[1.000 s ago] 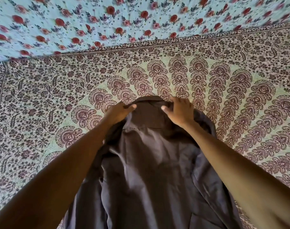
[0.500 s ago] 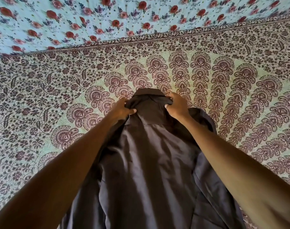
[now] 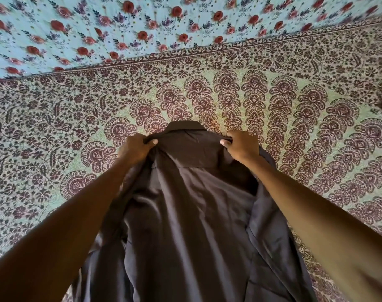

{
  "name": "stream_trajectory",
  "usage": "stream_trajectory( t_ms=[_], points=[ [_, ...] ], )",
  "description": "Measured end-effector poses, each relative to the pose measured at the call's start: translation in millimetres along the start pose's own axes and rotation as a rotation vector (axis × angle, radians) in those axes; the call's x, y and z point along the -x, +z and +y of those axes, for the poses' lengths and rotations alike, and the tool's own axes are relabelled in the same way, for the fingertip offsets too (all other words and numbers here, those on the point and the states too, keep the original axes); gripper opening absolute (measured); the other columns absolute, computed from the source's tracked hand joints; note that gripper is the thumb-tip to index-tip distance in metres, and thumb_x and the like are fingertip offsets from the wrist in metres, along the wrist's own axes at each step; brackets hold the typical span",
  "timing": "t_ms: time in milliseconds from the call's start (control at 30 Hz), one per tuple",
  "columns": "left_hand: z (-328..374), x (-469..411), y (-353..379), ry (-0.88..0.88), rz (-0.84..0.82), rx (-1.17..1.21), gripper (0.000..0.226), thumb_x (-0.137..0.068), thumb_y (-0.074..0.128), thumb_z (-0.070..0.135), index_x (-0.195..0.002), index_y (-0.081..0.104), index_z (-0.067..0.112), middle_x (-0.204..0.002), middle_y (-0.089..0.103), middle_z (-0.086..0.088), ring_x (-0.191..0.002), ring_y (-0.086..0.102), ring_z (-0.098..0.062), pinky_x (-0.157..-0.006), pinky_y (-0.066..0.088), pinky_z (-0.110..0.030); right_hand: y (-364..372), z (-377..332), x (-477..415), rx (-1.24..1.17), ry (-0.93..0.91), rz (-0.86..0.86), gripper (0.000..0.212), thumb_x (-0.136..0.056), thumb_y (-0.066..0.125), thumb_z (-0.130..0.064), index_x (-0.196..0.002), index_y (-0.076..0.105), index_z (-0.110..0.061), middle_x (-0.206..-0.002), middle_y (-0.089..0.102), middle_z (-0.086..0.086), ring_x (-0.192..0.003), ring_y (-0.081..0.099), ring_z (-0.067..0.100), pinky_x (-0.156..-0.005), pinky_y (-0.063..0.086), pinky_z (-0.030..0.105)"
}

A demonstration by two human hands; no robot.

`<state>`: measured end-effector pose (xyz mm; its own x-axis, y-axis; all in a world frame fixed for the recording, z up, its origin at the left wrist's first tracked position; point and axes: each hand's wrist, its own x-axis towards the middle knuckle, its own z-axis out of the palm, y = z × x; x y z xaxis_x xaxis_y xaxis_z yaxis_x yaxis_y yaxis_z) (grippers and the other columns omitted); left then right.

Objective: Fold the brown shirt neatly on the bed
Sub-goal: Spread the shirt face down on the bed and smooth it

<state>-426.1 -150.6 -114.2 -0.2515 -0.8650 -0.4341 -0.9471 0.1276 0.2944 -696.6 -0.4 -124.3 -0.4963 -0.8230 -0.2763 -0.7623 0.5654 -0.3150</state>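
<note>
Your left hand and right hand each pinch a shoulder beside the collar of the brown shirt — it lies on the patterned bed, long axis running from collar back toward you — so both hands sit equally near.

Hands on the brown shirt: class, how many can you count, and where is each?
2. The left hand grips the brown shirt at the left shoulder by the collar; the right hand grips it at the right shoulder. None seems hidden.
</note>
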Motion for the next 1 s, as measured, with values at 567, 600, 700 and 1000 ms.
stream_trajectory(
  t_ms=[567, 600, 700, 1000],
  points=[
    [109, 69, 110, 0.546, -0.096, -0.233, 0.076, -0.084, 0.042, 0.071, -0.149, 0.02, 0.04, -0.16, 0.007, 0.005, -0.148, 0.001, -0.026, -0.115, 0.009, -0.06, -13, 87, 31, -0.039, 0.456, 0.086, 0.023, -0.091, 0.062, -0.034, -0.098, 0.065, -0.012, -0.101, 0.069, 0.015, -0.096, 0.066, 0.035, -0.071, 0.045, 0.035],
    [107, 68, 114, 0.548, -0.105, -0.284, 0.081, -0.082, 0.041, 0.074, -0.15, 0.012, 0.041, -0.161, -0.001, 0.007, -0.149, -0.007, -0.025, -0.115, 0.005, -0.063, -17, 90, 26, -0.065, 0.473, 0.111, 0.025, -0.09, 0.063, -0.036, -0.098, 0.067, -0.012, -0.099, 0.07, 0.014, -0.094, 0.066, 0.034, -0.068, 0.043, 0.033],
    [103, 66, 117, 0.564, -0.1, -0.357, 0.087, -0.08, 0.037, 0.079, -0.15, -0.002, 0.044, -0.16, -0.013, 0.01, -0.148, -0.015, -0.024, -0.114, 0.004, -0.065, -27, 85, 13, 0.025, 0.449, 0.175, 0.023, -0.092, 0.062, -0.03, -0.107, 0.066, -0.013, -0.105, 0.068, 0.012, -0.098, 0.065, 0.034, -0.07, 0.042, 0.033],
    [109, 64, 113, 0.565, -0.138, -0.236, 0.085, -0.082, 0.052, 0.067, -0.151, 0.013, 0.037, -0.161, -0.002, 0.007, -0.149, -0.004, -0.023, -0.114, 0.004, -0.062, -19, 53, 26, 0.275, 0.238, 0.405, 0.033, -0.08, 0.067, -0.009, -0.112, 0.059, -0.013, -0.112, 0.062, 0.011, -0.106, 0.055, 0.033, -0.089, 0.043, 0.044]
  ],
)
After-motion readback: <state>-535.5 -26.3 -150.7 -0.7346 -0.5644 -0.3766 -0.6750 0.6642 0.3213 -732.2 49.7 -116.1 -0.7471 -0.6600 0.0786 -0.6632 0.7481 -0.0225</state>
